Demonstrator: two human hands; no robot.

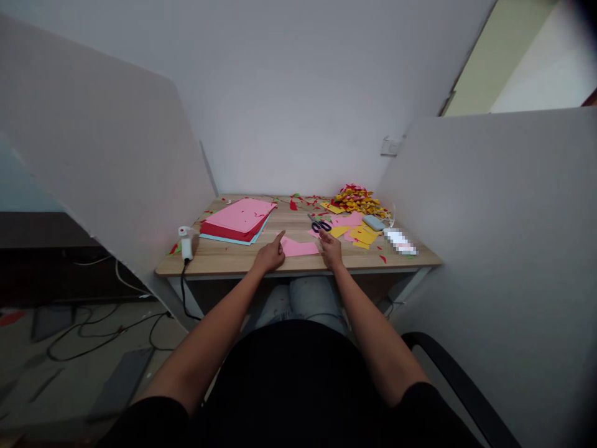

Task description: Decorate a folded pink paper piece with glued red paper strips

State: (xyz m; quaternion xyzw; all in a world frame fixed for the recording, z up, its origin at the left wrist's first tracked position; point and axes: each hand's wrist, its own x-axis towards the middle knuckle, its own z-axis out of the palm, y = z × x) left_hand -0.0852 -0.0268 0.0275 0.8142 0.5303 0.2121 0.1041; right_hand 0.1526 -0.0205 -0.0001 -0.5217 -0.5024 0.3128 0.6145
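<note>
A pink sheet of paper [299, 248] with a curved upper edge lies near the front of the desk, between my two hands. My left hand [270, 255] is at its left end, index finger stretched out and the other fingers curled in against the paper. At the right end, my right hand [331, 251] has its fingers closed by the paper's edge; the exact grip is partly hidden. Dark-handled scissors [321, 226] lie just beyond my right hand, their blades pointing to the far left. Yellow paper pieces [364, 234] and pink paper pieces [347, 219] lie to the right of the scissors.
A stack of pink, red and blue sheets [240, 216] lies at the left. A white corded tool [186, 242] stands at the left edge. Back right holds a heap of yellow and red cut pieces [359, 200], near a grey-blue case [374, 223]. Partitions [494, 205] flank the desk.
</note>
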